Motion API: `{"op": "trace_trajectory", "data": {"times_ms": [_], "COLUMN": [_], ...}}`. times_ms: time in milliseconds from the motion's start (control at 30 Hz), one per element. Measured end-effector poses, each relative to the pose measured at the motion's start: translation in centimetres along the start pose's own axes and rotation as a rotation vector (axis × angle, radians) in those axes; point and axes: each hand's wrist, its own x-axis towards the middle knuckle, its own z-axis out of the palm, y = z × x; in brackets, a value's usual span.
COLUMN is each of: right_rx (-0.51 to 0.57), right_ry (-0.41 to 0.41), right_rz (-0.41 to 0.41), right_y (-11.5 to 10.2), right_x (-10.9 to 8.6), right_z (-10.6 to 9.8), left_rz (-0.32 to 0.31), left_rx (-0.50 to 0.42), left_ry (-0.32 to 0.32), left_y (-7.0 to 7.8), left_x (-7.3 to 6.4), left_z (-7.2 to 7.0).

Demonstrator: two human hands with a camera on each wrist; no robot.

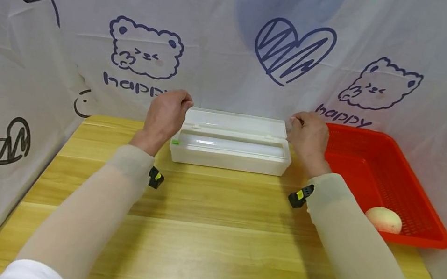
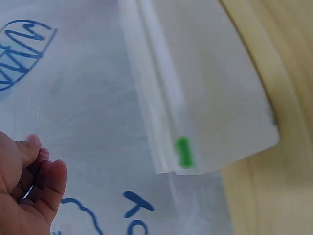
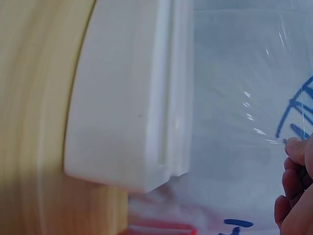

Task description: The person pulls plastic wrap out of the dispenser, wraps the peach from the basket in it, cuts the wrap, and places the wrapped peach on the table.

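A long white cling film dispenser (image 1: 229, 161) stands at the back of the table with its lid (image 1: 236, 122) raised. Through its top slot a shiny roll (image 1: 231, 145) shows. My left hand (image 1: 167, 115) pinches one corner of a clear sheet of cling film between thumb and fingers, above the dispenser's left end. The other corner is pinched by my right hand (image 1: 309, 136), above the right end. In the right wrist view the cling film (image 3: 259, 131) spreads taut, with creases and glints fanning out from the fingertips. A green mark (image 2: 184, 152) sits on the dispenser's left end.
To the right lies a red plastic basket (image 1: 355, 171), holding a pale, pinkish round fruit (image 1: 384, 219) at its near corner. A white cloth backdrop (image 1: 218, 54) with blue drawings hangs right behind the dispenser. Bare wooden table (image 1: 215, 237) stretches in front.
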Motion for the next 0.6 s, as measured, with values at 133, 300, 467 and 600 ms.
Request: {"op": "trace_trajectory", "data": {"times_ms": [133, 300, 467, 600], "right_rx": [0.053, 0.097, 0.134, 0.169], "right_ry": [0.033, 0.131, 0.230, 0.282], "right_rz": [0.036, 0.027, -0.031, -0.061], "right_y": [-1.0, -1.8, -2.0, -2.4], "right_x": [-0.4, -0.7, -1.0, -1.1], "right_z": [-0.8, -1.9, -2.6, -3.3], "left_rz": [0.042, 0.050, 0.047, 0.072], "left_rx": [-0.010, -0.025, -0.069, -0.110], "left_ry": [0.061, 0.111, 0.159, 0.222], "left_y": [0.5, 1.6, 2.7, 3.3], "left_x": [-0.3, -0.5, -0.8, -1.0], "left_z": [-1.2, -2.1, -3.1, -3.8]}}
